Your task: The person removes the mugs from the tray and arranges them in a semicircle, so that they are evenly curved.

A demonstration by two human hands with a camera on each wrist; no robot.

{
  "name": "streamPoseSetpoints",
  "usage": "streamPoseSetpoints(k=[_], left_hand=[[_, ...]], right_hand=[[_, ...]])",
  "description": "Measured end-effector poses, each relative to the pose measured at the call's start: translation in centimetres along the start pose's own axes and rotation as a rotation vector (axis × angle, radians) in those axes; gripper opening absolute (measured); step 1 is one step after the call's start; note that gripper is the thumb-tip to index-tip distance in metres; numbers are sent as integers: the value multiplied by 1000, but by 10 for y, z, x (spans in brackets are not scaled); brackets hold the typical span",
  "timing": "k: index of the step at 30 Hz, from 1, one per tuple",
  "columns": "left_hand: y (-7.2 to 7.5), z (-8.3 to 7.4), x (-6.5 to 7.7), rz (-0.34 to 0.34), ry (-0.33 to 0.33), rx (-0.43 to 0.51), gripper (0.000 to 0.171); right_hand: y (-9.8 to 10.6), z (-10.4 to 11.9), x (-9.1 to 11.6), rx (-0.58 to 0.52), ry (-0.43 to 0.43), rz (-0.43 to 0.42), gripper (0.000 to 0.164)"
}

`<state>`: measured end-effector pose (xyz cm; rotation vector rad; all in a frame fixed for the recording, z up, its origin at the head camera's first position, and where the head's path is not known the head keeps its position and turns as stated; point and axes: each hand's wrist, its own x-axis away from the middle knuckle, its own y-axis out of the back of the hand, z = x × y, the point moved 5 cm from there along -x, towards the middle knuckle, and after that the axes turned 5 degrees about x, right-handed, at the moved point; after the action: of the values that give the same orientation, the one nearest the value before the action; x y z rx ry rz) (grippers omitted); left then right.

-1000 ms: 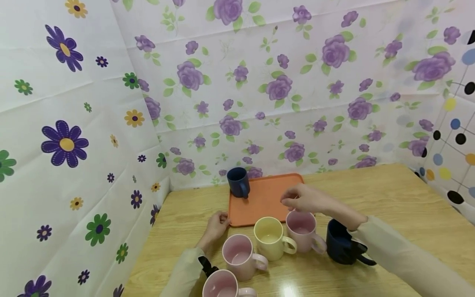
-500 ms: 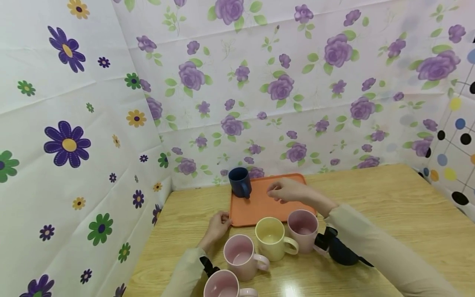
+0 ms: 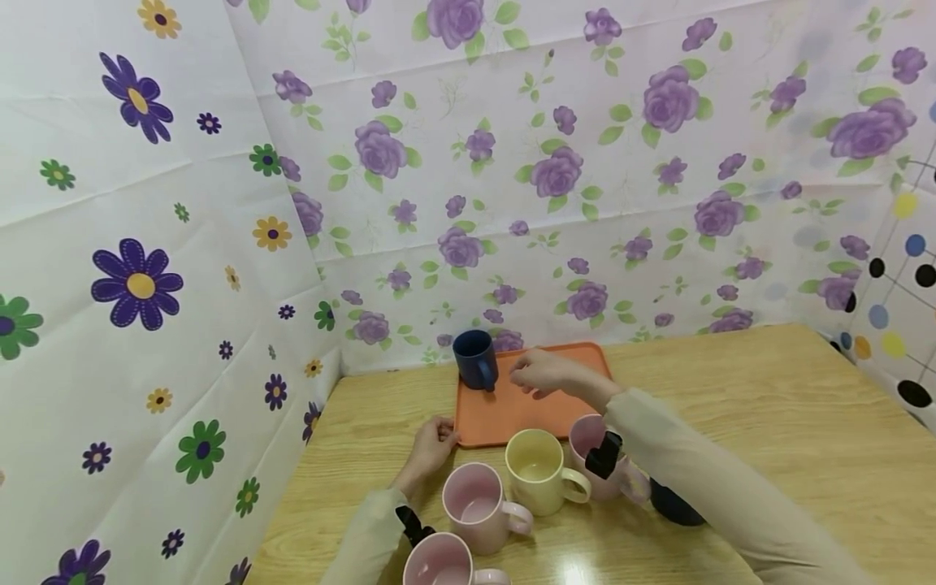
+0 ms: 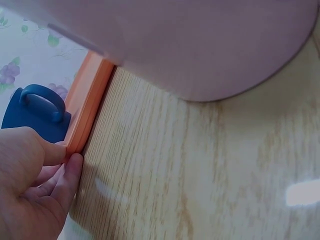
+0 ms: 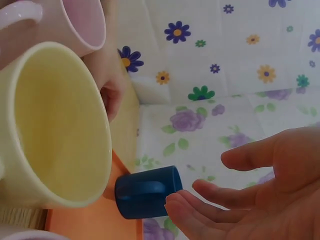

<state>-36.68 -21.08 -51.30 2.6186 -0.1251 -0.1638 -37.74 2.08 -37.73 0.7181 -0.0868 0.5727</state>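
My left hand (image 3: 430, 447) pinches the near left corner of an orange tray (image 3: 491, 421) between thumb and fingers, as the left wrist view shows close up. A dark blue mug (image 3: 472, 362) stands upright in the tray's far left corner, its handle toward the front. Over the tray, just right of that mug, hovers my right hand (image 3: 543, 372). Its fingers are spread and loosely bent with nothing between them, and in the right wrist view their tips overlap the rim of the blue mug (image 5: 145, 192).
In front of the tray stand a yellow mug (image 3: 532, 473) and three pink mugs, one pink mug (image 3: 477, 510) beside my left forearm. A second dark blue mug (image 3: 676, 505) is mostly hidden under my right sleeve. Flowered sheets (image 3: 556, 268) hang behind the wooden table (image 3: 738, 390).
My right hand has moved left across the tray toward the blue mug, and its forearm now covers more of the second dark blue mug. My left hand stays at the tray corner.
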Motion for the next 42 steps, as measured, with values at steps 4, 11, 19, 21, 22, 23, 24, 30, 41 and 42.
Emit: streamPoseSetpoints(k=[4,11,19,21,22,23,24,30,41,42], left_hand=[[3,1,1,2,0,32,28],[8,8,-2,9,-140,62,33],[5,1,-1,-12,-20,15,27],[3,1,-1,-9,-12,10,26],[3,1,-1,-6,-9,13,26],[2,2,-1,-2,-16,12,26],[2,2,-2,0,-15,17,26],[-2,3,-3,22,-25,14,25],[1,0,-2,22,-27,17,26],[2,0,-2,22,-27,15,26]], right_hand=[[-5,4,-12,0,-18,-19,36],[-16,4,-35,-113,-72,-47,12],[-29,-12,-61,-391,-145,-15,52],[-31,-18,-68,-450,-160,-4,53],[-32,-20,-72,-476,-164,-1,53],[-33,-22,-76,-494,-166,2,55],[-34,-23,-79,-507,-166,7,56],[-40,-31,-95,-566,-175,56,64],[-33,-32,-91,-246,-250,-38,19],[-31,-30,-89,-181,-244,-52,12]])
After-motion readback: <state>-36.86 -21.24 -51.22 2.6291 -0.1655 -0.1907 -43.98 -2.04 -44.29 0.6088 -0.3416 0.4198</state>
